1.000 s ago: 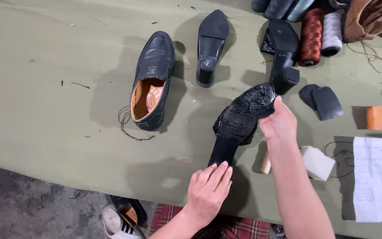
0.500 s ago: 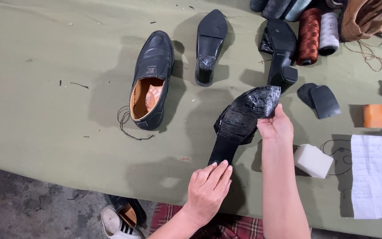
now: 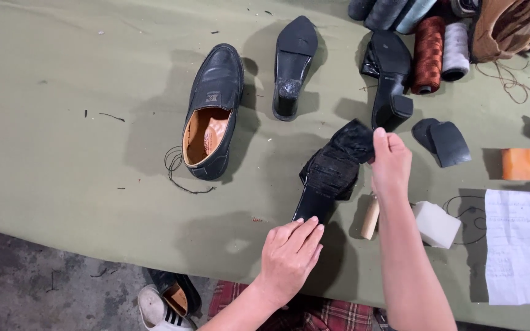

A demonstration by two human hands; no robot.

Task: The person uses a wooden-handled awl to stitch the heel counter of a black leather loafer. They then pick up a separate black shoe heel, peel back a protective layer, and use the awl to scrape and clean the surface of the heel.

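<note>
Black upturned shoe (image 3: 332, 175) lies sole-up on the olive worktop (image 3: 62, 153), near its front edge. Left hand (image 3: 289, 257) lies flat and open, fingers together, pressing the heel end down, apparently to steady it. Right hand (image 3: 391, 165) pinches the loose black sole flap (image 3: 354, 140) at the toe end and lifts it off the rough underside, apparently to peel it back. Wooden tool handle (image 3: 370, 217) lies just beside the right wrist; white block (image 3: 435, 224) sits near it. Well apart to the left: black loafer (image 3: 213, 110), upright, tan lining showing. Behind: two black heeled soles (image 3: 292, 64), thread spools (image 3: 443, 49), sole patches (image 3: 443, 141), orange block (image 3: 519, 163), paper sheet (image 3: 519, 248).
</note>
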